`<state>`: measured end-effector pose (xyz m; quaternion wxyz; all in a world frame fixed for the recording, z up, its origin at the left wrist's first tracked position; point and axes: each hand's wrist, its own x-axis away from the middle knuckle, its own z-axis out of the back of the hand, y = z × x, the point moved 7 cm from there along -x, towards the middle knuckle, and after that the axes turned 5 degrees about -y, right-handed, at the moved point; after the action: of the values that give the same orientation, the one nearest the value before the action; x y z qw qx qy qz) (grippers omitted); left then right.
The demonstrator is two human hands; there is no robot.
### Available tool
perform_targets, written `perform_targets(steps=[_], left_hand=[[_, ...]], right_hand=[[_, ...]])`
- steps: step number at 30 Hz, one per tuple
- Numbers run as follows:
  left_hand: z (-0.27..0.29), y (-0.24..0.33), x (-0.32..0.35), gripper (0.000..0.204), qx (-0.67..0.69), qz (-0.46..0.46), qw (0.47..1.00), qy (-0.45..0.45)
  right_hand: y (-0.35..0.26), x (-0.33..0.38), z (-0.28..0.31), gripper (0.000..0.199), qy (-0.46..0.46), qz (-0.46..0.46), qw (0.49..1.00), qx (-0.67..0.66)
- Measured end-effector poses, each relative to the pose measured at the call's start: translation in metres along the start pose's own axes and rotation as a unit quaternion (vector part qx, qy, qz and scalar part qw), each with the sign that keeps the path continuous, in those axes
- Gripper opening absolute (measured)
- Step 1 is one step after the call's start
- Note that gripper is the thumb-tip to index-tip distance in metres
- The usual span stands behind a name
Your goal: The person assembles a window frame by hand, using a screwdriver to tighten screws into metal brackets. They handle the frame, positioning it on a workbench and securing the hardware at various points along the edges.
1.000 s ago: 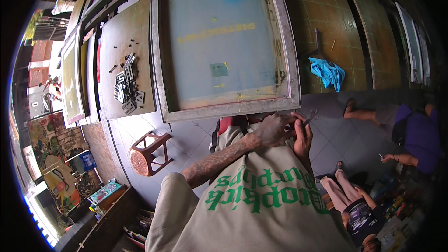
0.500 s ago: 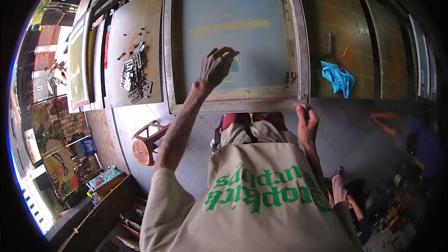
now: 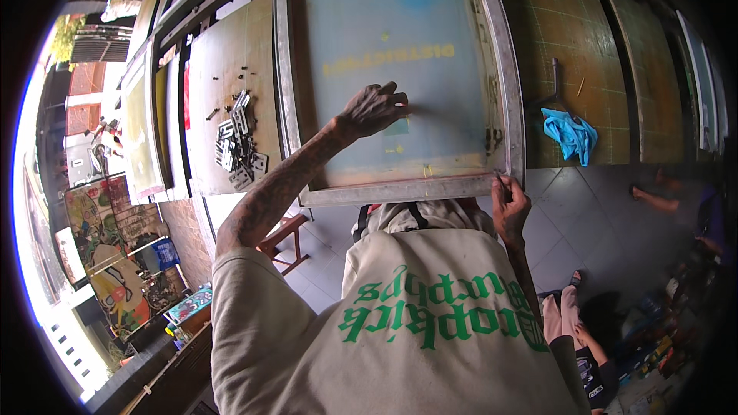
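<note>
A metal-framed printing screen (image 3: pixel 400 192) with a bluish mesh lies on the long table in front of me. My left hand (image 3: pixel 373 110) rests flat on the mesh near its middle, fingers spread, holding nothing. At the frame's near right corner my right hand (image 3: pixel 509 204) pinches the metal edge. My cream shirt with green lettering (image 3: pixel 430 323) fills the lower part of the view.
A pile of small metal clamps (image 3: pixel 238 150) lies on the bare board to the left. A blue rag (image 3: pixel 570 134) sits on the gridded green board to the right. A wooden stool (image 3: pixel 280 238) stands below. Other people sit on the tiled floor at right (image 3: pixel 569 323).
My left hand has gone from the frame's near edge up onto the mesh and now lies further right on it. My right hand stays at the near right corner.
</note>
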<state>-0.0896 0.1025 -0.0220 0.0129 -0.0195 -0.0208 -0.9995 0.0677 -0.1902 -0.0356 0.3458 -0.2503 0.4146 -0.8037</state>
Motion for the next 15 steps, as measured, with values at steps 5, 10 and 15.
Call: perform_targets(steps=[5, 10, 15], left_hand=[[-0.002, 0.0, -0.008, 0.023, -0.017, -0.044, 0.999, -0.018], [-0.01, 0.0, -0.007, 0.023, -0.023, -0.067, 0.997, -0.012], [-0.013, 0.002, -0.006, 0.02, -0.001, -0.045, 0.997, -0.06]], right_hand=[[0.001, -0.001, 0.0, 0.013, 0.013, -0.01, 1.0, 0.003], [0.008, -0.001, -0.002, 0.015, 0.017, -0.02, 1.0, 0.003], [0.004, -0.003, -0.001, 0.015, 0.014, -0.036, 0.999, 0.017]])
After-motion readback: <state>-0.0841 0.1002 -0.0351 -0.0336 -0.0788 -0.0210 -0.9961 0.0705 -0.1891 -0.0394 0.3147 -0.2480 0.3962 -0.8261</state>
